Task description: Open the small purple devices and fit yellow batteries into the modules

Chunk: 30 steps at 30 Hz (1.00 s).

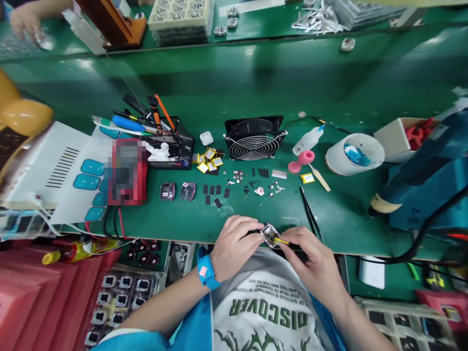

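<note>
At the bench's front edge, my left hand [237, 239] pinches a small open watch-like case [269, 235] with electronics showing inside. My right hand [310, 251] is closed at the case's right side, on a thin yellow piece [282, 241] that reaches into it. Whether this piece is a tool tip or a part of the device, I cannot tell. Black tweezers [310, 213] lie just beyond my right hand. Two similar cases [168, 191] rest to the left, near small black pads [212, 190] and several yellow-edged battery cells [210, 158].
A black fan [255, 139] stands at the back middle. On the left are a red meter [142, 175] and a tool holder [175, 161]. A bottle [309, 140], a white tub [353, 158] and a blue hand tool [420, 165] occupy the right. A co-worker's hand [27, 24] shows top left.
</note>
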Available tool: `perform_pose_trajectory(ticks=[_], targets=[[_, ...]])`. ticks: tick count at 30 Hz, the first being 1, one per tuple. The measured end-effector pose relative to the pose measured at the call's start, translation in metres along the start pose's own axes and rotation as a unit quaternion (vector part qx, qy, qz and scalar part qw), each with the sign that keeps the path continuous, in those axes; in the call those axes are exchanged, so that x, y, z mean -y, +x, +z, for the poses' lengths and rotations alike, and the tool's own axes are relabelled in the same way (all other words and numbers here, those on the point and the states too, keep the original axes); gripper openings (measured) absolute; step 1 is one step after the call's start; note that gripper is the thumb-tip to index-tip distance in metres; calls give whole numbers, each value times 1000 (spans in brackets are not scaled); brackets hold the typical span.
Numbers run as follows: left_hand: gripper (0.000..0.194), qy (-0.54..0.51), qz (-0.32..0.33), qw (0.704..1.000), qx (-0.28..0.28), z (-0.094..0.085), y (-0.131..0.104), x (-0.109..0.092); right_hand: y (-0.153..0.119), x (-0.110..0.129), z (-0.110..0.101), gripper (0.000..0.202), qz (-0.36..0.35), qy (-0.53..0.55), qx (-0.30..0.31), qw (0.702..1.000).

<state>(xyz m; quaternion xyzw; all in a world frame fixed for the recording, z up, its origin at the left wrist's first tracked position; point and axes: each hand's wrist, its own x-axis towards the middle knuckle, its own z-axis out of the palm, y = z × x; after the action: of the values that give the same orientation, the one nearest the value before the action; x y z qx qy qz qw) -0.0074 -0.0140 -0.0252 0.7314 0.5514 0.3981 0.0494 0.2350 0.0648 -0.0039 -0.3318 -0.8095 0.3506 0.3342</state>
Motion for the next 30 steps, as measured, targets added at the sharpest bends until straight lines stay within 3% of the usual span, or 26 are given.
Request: perform_pose_trajectory(ticks=[6, 12, 15, 21, 23, 26, 30], targets=[[22, 14, 3, 1000, -16, 3, -9, -8, -3, 3, 1, 23, 2, -3, -6, 1000], [28, 25, -25, 999, 36, 3, -7, -21, -10, 19, 9, 36, 46, -1, -22, 999], [26, 24, -32, 998, 55, 2, -6, -20, -14, 19, 13, 43, 59, 7, -18, 998], [26, 16, -5, 999, 28, 3, -7, -12, -17, 24, 19, 64, 16, 20, 30, 999], [27, 16, -1, 1000, 26, 2, -7, -11, -15, 28, 21, 62, -20, 6, 35, 999], [33, 15, -4, 1000, 23, 1, -5, -9, -10, 26, 21, 44, -56, -28, 10, 998], [39, 11, 13, 999, 35, -3, -4, -3, -4, -5, 7, 26, -29, -137, -61, 988]])
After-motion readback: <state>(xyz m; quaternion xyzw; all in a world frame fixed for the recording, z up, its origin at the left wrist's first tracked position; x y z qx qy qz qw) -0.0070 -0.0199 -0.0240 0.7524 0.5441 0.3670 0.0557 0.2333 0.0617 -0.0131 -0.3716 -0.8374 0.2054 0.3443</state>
